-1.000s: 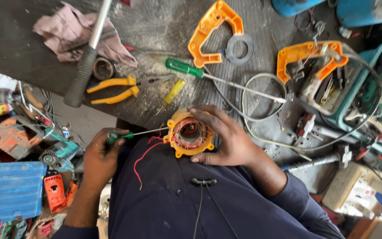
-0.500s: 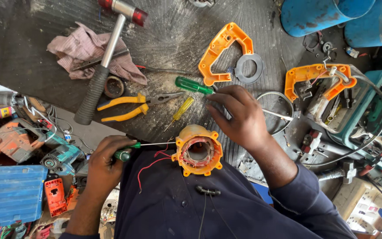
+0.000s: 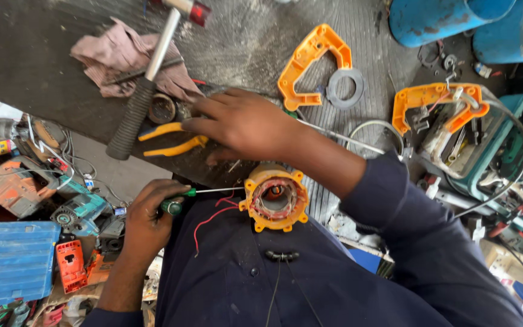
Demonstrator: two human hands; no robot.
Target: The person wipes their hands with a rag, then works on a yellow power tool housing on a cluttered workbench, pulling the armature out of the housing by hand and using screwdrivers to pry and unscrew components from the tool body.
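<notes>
- We are resting the orange motor part point(image 3: 274, 197) on our lap, right at the table point(image 3: 43, 66) edge.
- Our left hand point(image 3: 146, 221) is squeezing the green screwdriver point(image 3: 204, 195), tip touching the part.
- Our right hand point(image 3: 243, 124) is reaching with loose, open fingers over the yellow pliers point(image 3: 171, 139); we should be grabbing gently.

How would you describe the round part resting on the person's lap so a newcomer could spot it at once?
Start at the dark workbench and drop to its near edge, above the navy clothing. There sits a motor stator: an orange ring housing with copper windings inside. The left hand aims a green-handled screwdriver at it. Unlike the flat orange handle shells nearby, it is round with red wires trailing.
</notes>
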